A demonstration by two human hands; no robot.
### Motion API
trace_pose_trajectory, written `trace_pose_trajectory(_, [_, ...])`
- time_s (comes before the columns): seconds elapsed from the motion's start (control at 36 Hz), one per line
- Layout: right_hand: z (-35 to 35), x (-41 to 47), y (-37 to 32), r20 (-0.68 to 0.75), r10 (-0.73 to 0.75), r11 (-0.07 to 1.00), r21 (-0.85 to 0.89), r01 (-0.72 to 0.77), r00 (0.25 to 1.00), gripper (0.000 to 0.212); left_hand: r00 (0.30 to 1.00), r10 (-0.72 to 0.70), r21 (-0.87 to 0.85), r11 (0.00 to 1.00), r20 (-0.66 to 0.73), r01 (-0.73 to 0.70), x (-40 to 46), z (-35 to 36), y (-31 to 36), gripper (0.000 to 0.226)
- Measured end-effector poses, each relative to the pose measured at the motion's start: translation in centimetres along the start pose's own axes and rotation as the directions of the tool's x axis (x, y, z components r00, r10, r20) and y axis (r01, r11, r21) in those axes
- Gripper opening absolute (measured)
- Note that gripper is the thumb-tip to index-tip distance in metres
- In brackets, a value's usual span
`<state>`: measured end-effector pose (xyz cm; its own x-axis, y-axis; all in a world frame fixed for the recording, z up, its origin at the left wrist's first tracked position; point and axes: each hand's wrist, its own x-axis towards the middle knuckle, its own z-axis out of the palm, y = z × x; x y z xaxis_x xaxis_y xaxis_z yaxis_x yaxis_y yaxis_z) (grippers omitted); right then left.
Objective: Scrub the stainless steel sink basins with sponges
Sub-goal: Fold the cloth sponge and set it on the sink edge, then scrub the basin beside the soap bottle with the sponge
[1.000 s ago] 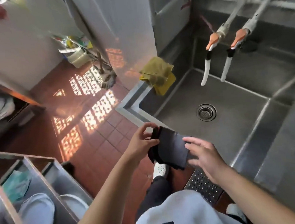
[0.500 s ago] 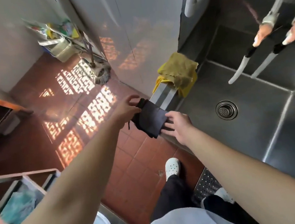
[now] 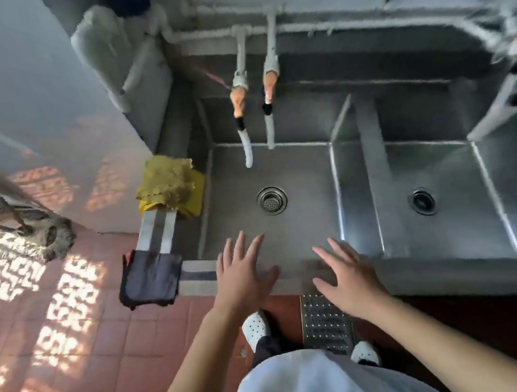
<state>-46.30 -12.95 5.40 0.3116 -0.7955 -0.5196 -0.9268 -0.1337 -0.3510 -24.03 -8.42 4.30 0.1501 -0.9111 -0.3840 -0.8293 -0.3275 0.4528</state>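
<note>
Big picture first: the stainless steel sink fills the frame, and it serves as our landmark. Its left basin sits straight ahead of the person, with a round drain in the floor of it. The right basin lies beyond a steel divider, with a darker drain of its own. Left of the sink and below its front rim runs the red tiled floor, patterned with sunlight. A mop head rests on that floor, well to the left of the sink.

Above the left basin, two faucets hang down from white pipes on the back wall, orange at their valves.

Now the cloths. A yellow cloth lies on the sink's left rim, just beside the left basin. A dark cloth drapes over the sink's front left corner, its lower edge hanging off toward the floor. No sponge is in sight.

And the hands! The left hand is over the front rim of the left basin, grip wide, fingers spread and straight, holding nothing. The right hand is just to its right over the same rim, grip equally wide and empty. Whether the palms touch the steel, I cannot tell.

White shoes stand on the floor below the sink's front edge.
</note>
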Motion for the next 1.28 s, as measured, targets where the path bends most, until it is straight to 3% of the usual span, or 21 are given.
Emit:
trace_pose_trajectory(0.11, [-2.3, -5.2, 8.2, -0.130, 0.181, 0.982, 0.082, -0.171, 0.975, 0.066, 0.980, 0.177, 0.079, 0.980, 0.089, -0.184, 0.6, 3.6, 8.2, 0.075])
trace_pose_trajectory(0.22, [-3.0, -10.8, 16.8, -0.239, 0.359, 0.921, 0.245, -0.302, 0.902, 0.066, 0.930, 0.304, 0.151, 0.929, 0.209, -0.337, 0.3, 8.3, 16.5, 0.076])
trace_pose_trajectory(0.36, [-1.5, -17.6, 27.7, -0.229, 0.557, 0.791, 0.441, -0.425, 0.798, 0.068, 0.860, 0.388, 0.148, 0.879, 0.332, -0.453, -2.7, 15.6, 26.1, 0.076])
trace_pose_trajectory(0.53, [-0.4, -24.4, 38.5, -0.237, 0.716, 0.622, 0.643, -0.446, 0.657, 0.066, 0.780, 0.435, 0.185, 0.809, 0.450, -0.558, -5.9, 23.4, 35.9, 0.077])
trace_pose_trajectory(0.61, [-0.5, -27.0, 42.0, -0.202, 0.751, 0.569, 0.683, -0.459, 0.629, 0.068, 0.751, 0.451, 0.191, 0.782, 0.482, -0.593, -7.2, 25.0, 39.6, 0.078])
trace_pose_trajectory(0.89, [-5.5, -28.4, 55.5, -0.277, 0.753, 0.595, 0.674, -0.438, 0.597, 0.072, 0.667, 0.547, 0.171, 0.694, 0.506, -0.699, -4.8, 31.9, 53.5, 0.083])
trace_pose_trajectory(0.94, [-7.1, -28.0, 58.7, -0.286, 0.729, 0.627, 0.644, -0.439, 0.622, 0.072, 0.676, 0.546, 0.127, 0.724, 0.496, -0.678, -3.6, 34.2, 56.7, 0.083])
trace_pose_trajectory(1.0, [-9.0, -27.1, 62.0, -0.300, 0.689, 0.680, 0.582, -0.446, 0.660, 0.071, 0.729, 0.520, 0.057, 0.796, 0.445, -0.602, -1.9, 36.6, 60.1, 0.082])
trace_pose_trajectory(1.14, [-13.6, -24.8, 69.3, -0.315, 0.590, 0.789, 0.419, -0.448, 0.743, 0.068, 0.898, 0.307, -0.210, 0.945, 0.317, -0.249, 3.5, 41.7, 67.7, 0.084])
trace_pose_trajectory(1.28, [-15.1, -26.1, 73.9, -0.200, 0.537, 0.802, 0.423, -0.422, 0.819, 0.067, 0.948, 0.016, -0.512, 0.845, 0.318, 0.157, 7.9, 43.2, 72.9, 0.087])
